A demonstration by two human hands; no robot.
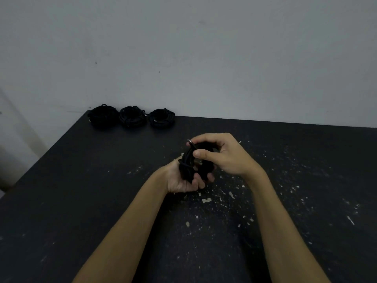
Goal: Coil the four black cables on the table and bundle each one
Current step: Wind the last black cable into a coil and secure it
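A coiled black cable [188, 164] is held above the middle of the black table [81, 201]. My left hand [181, 180] grips the coil from below, fingers curled round its lower part. My right hand [222, 154] holds the coil's top, thumb pressed on the strands, with the cable's metal plug end [190, 142] sticking out by the fingertips. Three coiled black cables lie in a row at the table's far left edge against the wall: one at the left [103, 116], one in the middle [132, 117], one at the right [162, 118].
The tabletop is dark, with white paint flecks [230, 195] scattered over its middle and right. A grey wall [204, 58] stands directly behind the table. The table's left edge runs diagonally toward the near left.
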